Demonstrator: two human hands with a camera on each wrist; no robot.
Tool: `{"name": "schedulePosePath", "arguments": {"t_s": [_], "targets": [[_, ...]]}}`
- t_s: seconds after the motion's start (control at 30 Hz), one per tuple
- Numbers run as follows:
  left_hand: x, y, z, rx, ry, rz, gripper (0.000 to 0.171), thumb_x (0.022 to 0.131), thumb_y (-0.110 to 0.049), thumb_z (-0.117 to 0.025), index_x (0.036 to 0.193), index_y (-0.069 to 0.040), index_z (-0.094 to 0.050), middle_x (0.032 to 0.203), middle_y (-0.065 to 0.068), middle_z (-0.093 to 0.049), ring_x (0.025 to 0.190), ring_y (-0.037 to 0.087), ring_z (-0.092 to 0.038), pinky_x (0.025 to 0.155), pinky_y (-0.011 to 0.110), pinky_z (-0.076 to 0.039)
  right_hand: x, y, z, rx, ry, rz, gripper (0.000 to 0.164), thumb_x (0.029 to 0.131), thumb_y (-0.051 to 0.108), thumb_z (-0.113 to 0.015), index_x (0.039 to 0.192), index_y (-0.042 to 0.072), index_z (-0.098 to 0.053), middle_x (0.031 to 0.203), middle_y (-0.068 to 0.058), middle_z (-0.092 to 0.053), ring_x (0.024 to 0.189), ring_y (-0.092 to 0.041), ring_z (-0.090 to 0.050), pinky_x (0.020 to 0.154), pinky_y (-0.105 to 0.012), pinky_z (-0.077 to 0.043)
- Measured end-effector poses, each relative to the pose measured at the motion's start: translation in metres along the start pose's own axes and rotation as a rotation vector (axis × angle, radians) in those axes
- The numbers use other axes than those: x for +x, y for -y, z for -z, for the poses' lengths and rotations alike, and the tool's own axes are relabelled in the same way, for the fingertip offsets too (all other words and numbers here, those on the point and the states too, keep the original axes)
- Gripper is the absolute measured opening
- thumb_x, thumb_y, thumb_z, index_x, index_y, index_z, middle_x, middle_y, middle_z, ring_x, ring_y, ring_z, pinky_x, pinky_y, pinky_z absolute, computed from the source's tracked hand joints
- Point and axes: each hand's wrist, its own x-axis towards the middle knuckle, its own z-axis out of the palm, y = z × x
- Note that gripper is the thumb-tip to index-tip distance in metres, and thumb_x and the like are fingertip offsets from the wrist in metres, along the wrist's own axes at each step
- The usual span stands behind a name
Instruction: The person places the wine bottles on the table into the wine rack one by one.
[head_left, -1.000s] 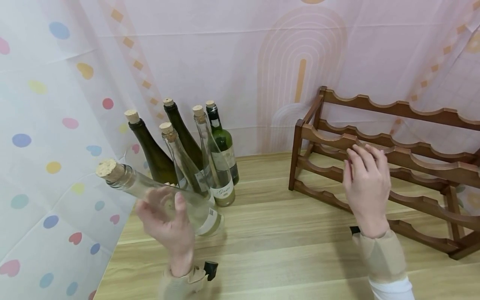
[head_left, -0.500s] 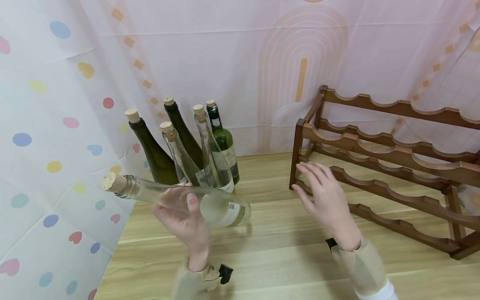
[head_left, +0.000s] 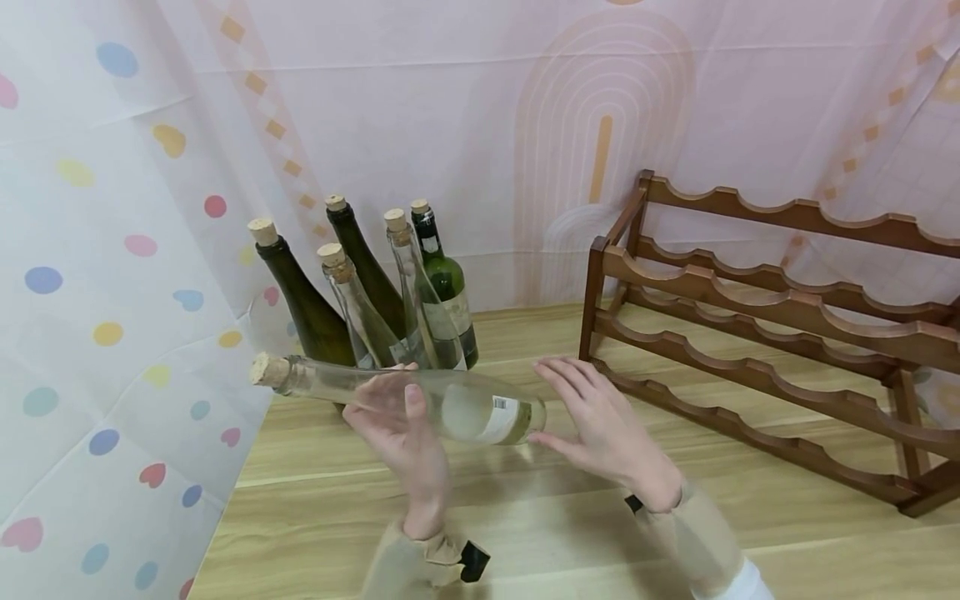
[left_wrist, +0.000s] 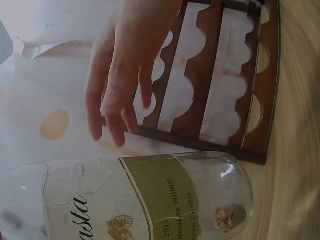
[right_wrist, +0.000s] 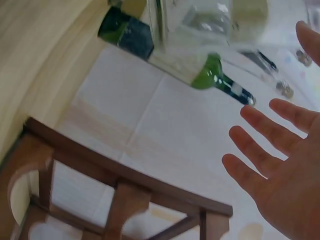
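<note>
My left hand (head_left: 408, 442) grips a clear glass wine bottle (head_left: 468, 408) around its body, with the thumb on the near side. The bottle lies nearly level above the table, its cork (head_left: 268, 370) pointing left and its base right. In the left wrist view, its cream and olive label (left_wrist: 165, 200) shows, and a bit of cork (left_wrist: 230, 218) is visible through the glass near the base. My right hand (head_left: 600, 425) is right at the bottle's base, fingers spread and slightly bent. The right wrist view shows its palm (right_wrist: 295, 185) and extended fingers beside the glass.
Several corked bottles stand at the back left, among them a dark green one (head_left: 303, 304) and a labelled green one (head_left: 450, 287). A brown wooden wine rack (head_left: 750, 350) with scalloped rails stands at the right on the wooden table (head_left: 540, 533). Patterned cloth (head_left: 465, 133) hangs behind.
My left hand has carried the bottle rightward and turned it from tilted to nearly level. My right hand has come left from the rack to the bottle's base.
</note>
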Motion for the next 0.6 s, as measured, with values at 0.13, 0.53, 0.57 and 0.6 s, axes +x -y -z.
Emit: {"name": "schedulePosePath", "arguments": {"t_s": [0.13, 0.53, 0.57, 0.6], "targets": [[-0.004, 0.001, -0.002, -0.023, -0.005, 0.028, 0.029, 0.089, -0.003, -0.054, 0.112, -0.005, -0.036, 0.103, 0.009, -0.055, 0.097, 0.024, -0.055, 0.092, 0.03, -0.046, 0.0, 0.005, -0.008, -0.005, 0.052, -0.007, 0.091, 0.068, 0.051, -0.075, 0.136, 0.002, -0.04, 0.135, -0.013, -0.048, 0.123, -0.028, -0.042, 0.101, -0.047, -0.041], [-0.012, 0.0, -0.007, -0.11, -0.059, 0.22, 0.025, 0.092, -0.007, -0.051, 0.113, -0.011, -0.039, 0.104, 0.005, -0.052, 0.098, 0.022, -0.056, 0.095, 0.035, -0.045, -0.001, 0.008, -0.025, 0.051, 0.011, 0.025, 0.109, 0.054, 0.059, -0.08, 0.135, 0.001, -0.038, 0.127, -0.014, -0.053, 0.116, -0.026, -0.049, 0.098, -0.047, -0.044], [-0.012, 0.0, -0.007, -0.117, -0.058, 0.233, 0.024, 0.093, -0.006, -0.051, 0.112, -0.011, -0.039, 0.103, 0.005, -0.052, 0.098, 0.021, -0.056, 0.095, 0.035, -0.044, 0.0, 0.008, -0.026, 0.058, 0.01, 0.02, 0.109, 0.053, 0.058, -0.081, 0.135, 0.001, -0.038, 0.127, -0.014, -0.053, 0.116, -0.026, -0.05, 0.098, -0.047, -0.044], [-0.012, 0.0, -0.008, -0.123, -0.056, 0.243, 0.024, 0.093, -0.006, -0.051, 0.113, -0.011, -0.039, 0.103, 0.004, -0.052, 0.098, 0.021, -0.055, 0.095, 0.035, -0.044, 0.0, 0.007, -0.027, 0.068, 0.011, 0.012, 0.11, 0.052, 0.058, -0.081, 0.135, 0.001, -0.037, 0.127, -0.014, -0.053, 0.115, -0.025, -0.05, 0.098, -0.048, -0.045]]}}
